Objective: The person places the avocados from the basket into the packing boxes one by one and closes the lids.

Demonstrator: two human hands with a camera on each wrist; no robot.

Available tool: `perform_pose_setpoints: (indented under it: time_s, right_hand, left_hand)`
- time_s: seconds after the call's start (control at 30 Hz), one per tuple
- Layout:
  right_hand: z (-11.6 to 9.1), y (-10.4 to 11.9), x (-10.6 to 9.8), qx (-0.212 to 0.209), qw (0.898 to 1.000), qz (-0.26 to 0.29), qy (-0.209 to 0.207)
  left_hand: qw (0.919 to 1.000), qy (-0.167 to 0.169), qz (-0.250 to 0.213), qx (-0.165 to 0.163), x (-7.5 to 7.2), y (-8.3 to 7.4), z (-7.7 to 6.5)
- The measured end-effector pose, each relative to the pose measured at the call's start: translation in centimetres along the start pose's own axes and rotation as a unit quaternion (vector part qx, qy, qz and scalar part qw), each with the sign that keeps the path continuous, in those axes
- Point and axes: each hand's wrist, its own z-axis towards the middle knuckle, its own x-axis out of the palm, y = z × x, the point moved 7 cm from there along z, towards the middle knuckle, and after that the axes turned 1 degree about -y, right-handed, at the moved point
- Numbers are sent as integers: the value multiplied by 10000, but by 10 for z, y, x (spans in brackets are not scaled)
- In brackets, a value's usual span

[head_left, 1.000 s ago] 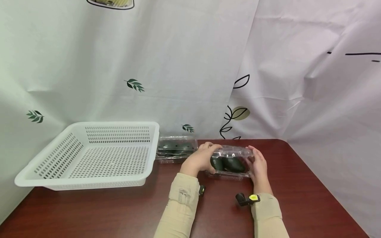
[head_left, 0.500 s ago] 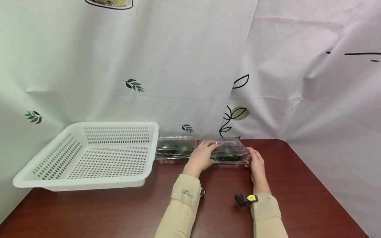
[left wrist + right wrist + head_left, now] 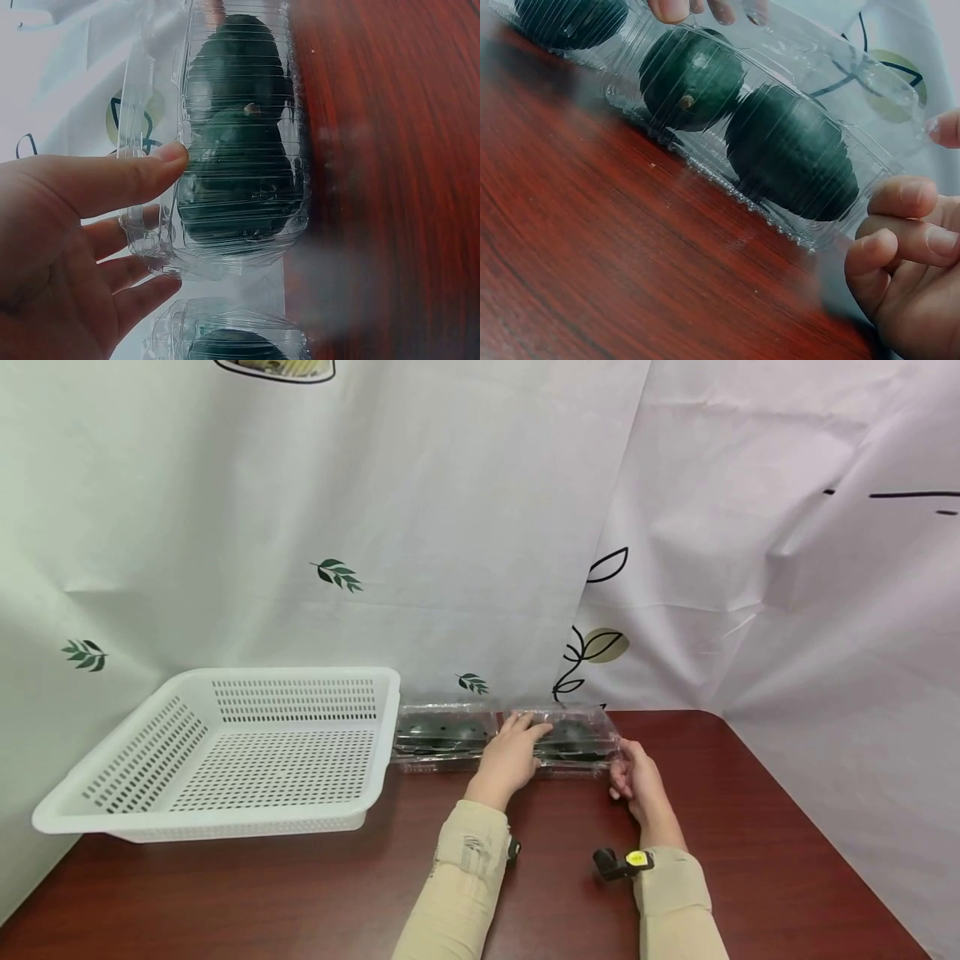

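A clear plastic clamshell point(image 3: 573, 735) with two dark green avocados point(image 3: 791, 150) inside rests on the table near the back. My left hand point(image 3: 510, 766) holds its left end, thumb point(image 3: 154, 176) at the front of the lid and fingers over the lid's end. Beside the right end is my right hand point(image 3: 637, 781). Its upper fingertip point(image 3: 946, 129) touches the lid corner, while its other fingers are loosely bent next to the end wall without gripping it. Plastic ridges and glare blur the avocados.
A second clear clamshell point(image 3: 442, 732) of avocados stands just left of the first, with a narrow gap between. Left of that, a white perforated basket point(image 3: 225, 821) sits on the dark red table point(image 3: 555, 860). A printed curtain point(image 3: 450, 527) hangs behind.
The clamshell has moved back from the hands and lies level, now in line with the other one. My left hand shifted slightly with it, and the right hand's grip has loosened.
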Motion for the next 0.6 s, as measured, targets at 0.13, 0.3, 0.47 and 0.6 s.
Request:
perform_pose_setpoints:
  time_s: [0.13, 0.3, 0.47, 0.6]
  right_hand:
    - [0, 1, 3, -112, 9997, 18, 233]
    - [0, 1, 3, -212, 9994, 114, 233]
    - [0, 1, 3, -275, 9993, 133, 217]
    - [1, 2, 4, -339, 9991, 173, 189]
  left_hand:
    - [10000, 17, 70, 6, 1, -1, 0]
    - [9999, 23, 157, 19, 0, -2, 0]
    - [9999, 28, 166, 11, 0, -2, 0]
    - [9998, 58, 168, 14, 1, -2, 0]
